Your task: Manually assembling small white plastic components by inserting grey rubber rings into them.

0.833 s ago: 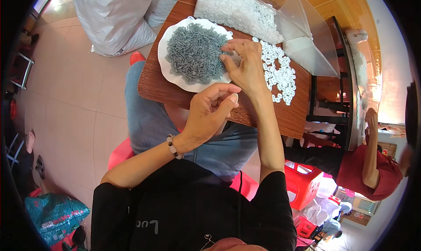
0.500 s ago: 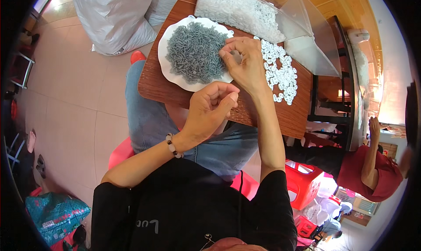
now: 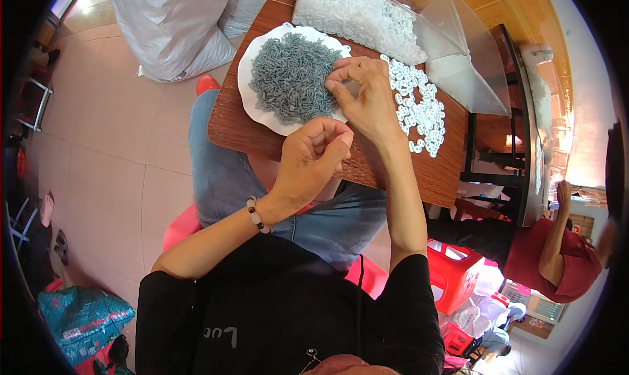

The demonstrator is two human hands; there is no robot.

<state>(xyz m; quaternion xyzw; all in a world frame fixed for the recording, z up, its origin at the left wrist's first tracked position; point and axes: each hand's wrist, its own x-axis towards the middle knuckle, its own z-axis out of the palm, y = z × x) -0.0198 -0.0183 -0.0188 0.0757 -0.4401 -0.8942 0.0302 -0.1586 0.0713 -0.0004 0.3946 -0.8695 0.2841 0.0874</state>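
A white plate with a scalloped rim (image 3: 247, 98) holds a heap of small grey ribbed pieces (image 3: 291, 77), possibly plastic wall plugs. Over the plate's right edge, my right hand (image 3: 368, 96) has its thumb and forefinger bent together at the heap; whatever lies between their tips is too small to make out. My left hand (image 3: 313, 157), with a beaded bracelet on the wrist, is just in front of the plate. Its fingers are curled in and the thumb presses toward the forefinger, hiding anything held. Small white oval pieces with holes (image 3: 429, 116) lie scattered right of my right hand.
Behind the plate on the brown wooden table (image 3: 226, 123) stands a clear bin (image 3: 357, 18) full of white pieces. Clear panels (image 3: 462, 74) rise at its right. Large white sacks (image 3: 173, 31) stand back left. A person in red (image 3: 557, 257) is at right beside red stools (image 3: 455, 277).
My left hand has shifted slightly up and left. My right hand has edged slightly left at the heap, its fingers still bent together.
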